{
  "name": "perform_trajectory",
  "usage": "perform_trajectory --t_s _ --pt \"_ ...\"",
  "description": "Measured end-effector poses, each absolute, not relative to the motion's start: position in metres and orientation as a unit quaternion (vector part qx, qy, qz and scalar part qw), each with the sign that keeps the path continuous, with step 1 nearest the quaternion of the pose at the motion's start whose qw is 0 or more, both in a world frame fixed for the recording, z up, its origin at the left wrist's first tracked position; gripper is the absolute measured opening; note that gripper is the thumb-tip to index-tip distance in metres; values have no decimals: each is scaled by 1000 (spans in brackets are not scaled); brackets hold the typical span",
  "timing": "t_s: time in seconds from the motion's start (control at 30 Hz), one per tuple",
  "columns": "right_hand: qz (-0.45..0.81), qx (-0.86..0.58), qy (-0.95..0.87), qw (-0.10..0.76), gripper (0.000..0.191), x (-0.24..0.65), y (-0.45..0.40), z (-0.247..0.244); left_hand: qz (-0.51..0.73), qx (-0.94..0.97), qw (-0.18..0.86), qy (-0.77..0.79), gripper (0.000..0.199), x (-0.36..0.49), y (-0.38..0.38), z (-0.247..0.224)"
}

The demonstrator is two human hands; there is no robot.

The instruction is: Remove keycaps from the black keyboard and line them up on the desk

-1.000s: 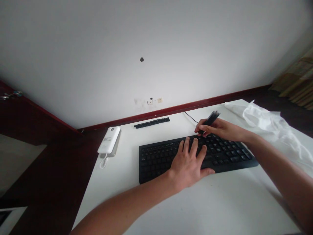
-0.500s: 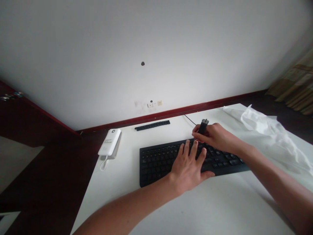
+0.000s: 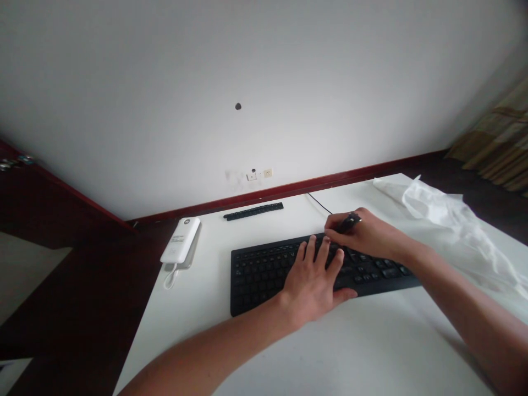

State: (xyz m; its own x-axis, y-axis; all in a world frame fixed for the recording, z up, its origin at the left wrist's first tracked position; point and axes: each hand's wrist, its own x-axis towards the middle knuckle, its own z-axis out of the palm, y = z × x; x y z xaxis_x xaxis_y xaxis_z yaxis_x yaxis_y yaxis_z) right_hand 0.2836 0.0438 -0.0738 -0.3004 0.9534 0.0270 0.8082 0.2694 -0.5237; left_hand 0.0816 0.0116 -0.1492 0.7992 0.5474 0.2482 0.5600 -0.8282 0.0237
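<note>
A black keyboard (image 3: 259,269) lies on the white table, its middle partly covered by my hands. My left hand (image 3: 309,286) rests flat on the keys with fingers spread, holding nothing. Just beyond it, at the keyboard's back edge, my right hand (image 3: 358,234) is closed around a small black tool (image 3: 348,222) with a grey metallic end. The tool leans to the right, and its lower tip is hidden by my fingers, so I cannot tell whether it touches the keys.
On the white table (image 3: 198,308), a white power bank (image 3: 181,242) with a short cable sits at the left edge. Black ridged strips (image 3: 253,211) lie at the back. A thin black cable (image 3: 318,202) runs behind the keyboard. Crumpled white plastic (image 3: 449,220) covers the right side.
The black tool has gone from nearly upright to tilted right in my right hand. My left hand keeps its place on the keyboard. The view has shifted slightly.
</note>
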Motion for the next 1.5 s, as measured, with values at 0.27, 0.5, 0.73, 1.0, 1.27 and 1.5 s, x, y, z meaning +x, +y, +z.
perform_trajectory --t_s 0.27,0.5,0.73,1.0,1.27,1.5 --pt "386 -498 -754 183 32 318 58 -72 -120 -950 10 -290 80 82 13 -149" --pt "467 -521 -665 260 41 310 62 -84 -118 -949 4 -292 79 82 12 -150" --pt "364 -604 -638 310 28 289 58 -96 -120 -947 18 -299 80 84 10 -151" --pt "296 -642 -611 356 26 279 63 -108 -129 -942 14 -308 82 85 10 -153" --pt "349 -641 -557 395 30 287 72 -117 -123 -943 9 -309 79 85 11 -149" --pt "396 -609 -583 365 33 295 70 -106 -129 -944 -1 -305 78 85 11 -149"
